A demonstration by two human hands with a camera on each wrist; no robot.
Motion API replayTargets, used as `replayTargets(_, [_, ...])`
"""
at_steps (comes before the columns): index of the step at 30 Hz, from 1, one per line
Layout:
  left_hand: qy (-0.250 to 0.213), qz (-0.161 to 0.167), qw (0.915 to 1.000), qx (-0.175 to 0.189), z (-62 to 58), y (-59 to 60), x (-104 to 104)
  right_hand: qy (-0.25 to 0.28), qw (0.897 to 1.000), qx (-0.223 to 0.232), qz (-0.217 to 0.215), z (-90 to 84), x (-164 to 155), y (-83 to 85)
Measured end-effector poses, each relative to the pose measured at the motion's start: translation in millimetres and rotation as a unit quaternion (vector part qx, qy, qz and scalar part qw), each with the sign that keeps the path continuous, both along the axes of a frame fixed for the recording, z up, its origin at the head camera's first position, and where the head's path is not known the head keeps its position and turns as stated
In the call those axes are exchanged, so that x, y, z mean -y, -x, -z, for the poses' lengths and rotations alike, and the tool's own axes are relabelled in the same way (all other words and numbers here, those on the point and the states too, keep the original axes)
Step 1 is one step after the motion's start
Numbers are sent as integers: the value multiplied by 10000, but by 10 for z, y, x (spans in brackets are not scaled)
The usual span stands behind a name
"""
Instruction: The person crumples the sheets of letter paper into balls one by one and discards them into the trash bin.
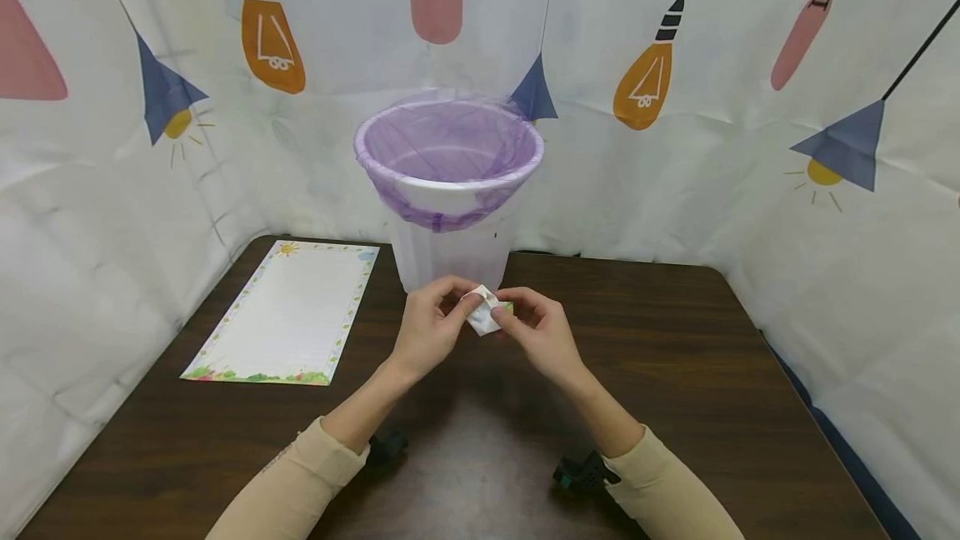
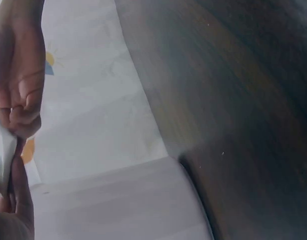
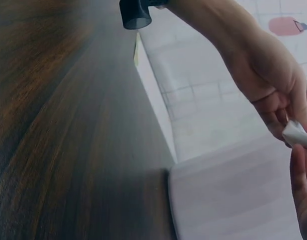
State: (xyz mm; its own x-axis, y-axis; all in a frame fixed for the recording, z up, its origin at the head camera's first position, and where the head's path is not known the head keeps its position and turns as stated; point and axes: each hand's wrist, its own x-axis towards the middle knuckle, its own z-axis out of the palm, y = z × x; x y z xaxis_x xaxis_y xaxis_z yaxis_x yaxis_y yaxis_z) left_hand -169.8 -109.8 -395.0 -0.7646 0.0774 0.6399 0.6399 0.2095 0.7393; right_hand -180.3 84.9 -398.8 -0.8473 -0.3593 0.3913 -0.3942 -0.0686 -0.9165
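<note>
Between both hands, above the middle of the table, is a small folded, crumpled piece of white paper (image 1: pixel 482 319) with a green printed patch at its right edge. The left hand (image 1: pixel 429 325) pinches its left side between thumb and fingers. On the other side the right hand (image 1: pixel 542 335) pinches it the same way. The wrist views catch the folded paper (image 2: pixel 7 150) (image 3: pixel 297 135) only at the picture's edge, partly covered by fingers. Flat on the table's left lies a white sheet of paper (image 1: pixel 288 315) with a printed sun, flower and grass border.
Just behind the hands stands a white waste bin (image 1: pixel 450 252) lined with a purple plastic bag (image 1: pixel 450 140). The dark wooden table (image 1: pixel 675 357) reaches back to a white curtain (image 1: pixel 322 157) printed with lamps and bulbs. Each wrist wears a dark camera mount (image 1: pixel 585 472).
</note>
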Motion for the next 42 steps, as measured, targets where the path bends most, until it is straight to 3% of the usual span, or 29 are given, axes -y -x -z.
replayTargets(5, [-449,-190,9984,293,12,-1,-26,42,9993,358,-43,-2,17,2])
replayTargets(9, [-396,-74,9971,642,19,1,-25,-76,9991,408,106,10,-10,26])
replayTargets(13, [-14,290,9941,1045,-39,24,38,-78,9992,395,-22,0,-49,37])
replayTargets(18, [381,1053,9828,1468,-115,76,147,-68,9993,244,-281,2,-80,46])
replayTargets(21, [563,1429,9760,1544,-149,97,180,23,9989,139,-454,-1,-88,45])
replayTargets(24, [822,1576,9731,1464,-173,102,189,85,9980,16,-620,1,-91,48])
replayTargets(31, [1334,1073,9832,625,-154,72,112,185,9975,-179,-657,24,-99,71])
replayTargets(35, [1155,769,9899,292,-124,63,65,96,9993,-131,-332,12,-79,73])
replayTargets(42, [469,219,9986,142,-123,78,21,331,9981,500,172,-75,-28,65])
